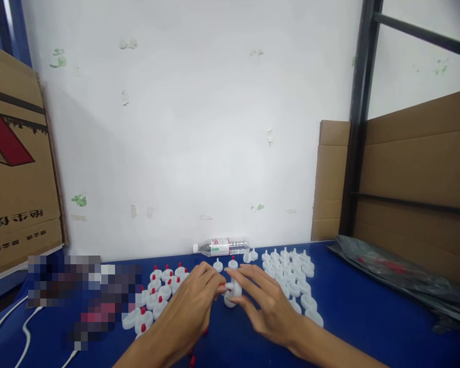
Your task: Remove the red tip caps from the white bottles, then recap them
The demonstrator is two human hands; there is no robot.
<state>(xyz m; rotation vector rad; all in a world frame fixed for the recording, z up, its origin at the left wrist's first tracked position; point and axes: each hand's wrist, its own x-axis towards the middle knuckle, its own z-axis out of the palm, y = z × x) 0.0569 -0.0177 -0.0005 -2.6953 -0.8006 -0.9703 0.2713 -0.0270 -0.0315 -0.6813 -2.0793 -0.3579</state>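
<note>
My right hand (266,301) pinches a white nozzle cap (236,289) by its round base, turned sideways with the spout towards the left. At that spout my left hand (195,291) has its fingers closed on a small red tip (223,288); how far the tip sits on the spout cannot be made out. Just below, another white cap (229,301) is partly covered by the held one. Beyond the hands stand a bare white cap (217,265) and a red-tipped cap (233,263). Loose red tips (192,362) lie near the front, partly hidden by my left arm.
Several red-tipped caps (152,300) spread on the left of the blue table (368,317), several bare ones (291,276) on the right. A clear bottle (220,247) lies along the wall. Dark plastic bags (398,276) rest at right, cardboard (19,153) at left, white cables (26,327) front left.
</note>
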